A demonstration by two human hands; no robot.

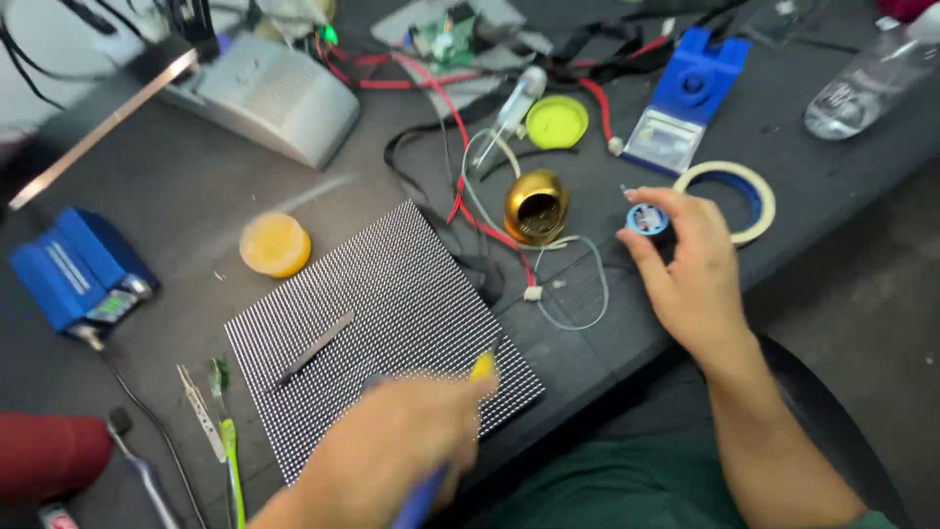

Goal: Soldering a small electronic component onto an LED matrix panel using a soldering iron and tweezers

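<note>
From the head camera, a cluttered dark grey workbench [176, 186] carries a dotted LED panel [392, 323]. The left hand [392, 451] is clenched around a blue-handled tool [423, 495] over the panel's near edge; the right hand [690, 264] pinches a small spool [647, 219] beside a tape ring [729, 201].

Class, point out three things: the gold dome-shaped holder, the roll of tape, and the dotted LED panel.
gold dome-shaped holder [536, 204], head view, its front shell.
roll of tape [763, 193], head view, its right rim.
dotted LED panel [411, 294], head view, its bare middle.
</note>
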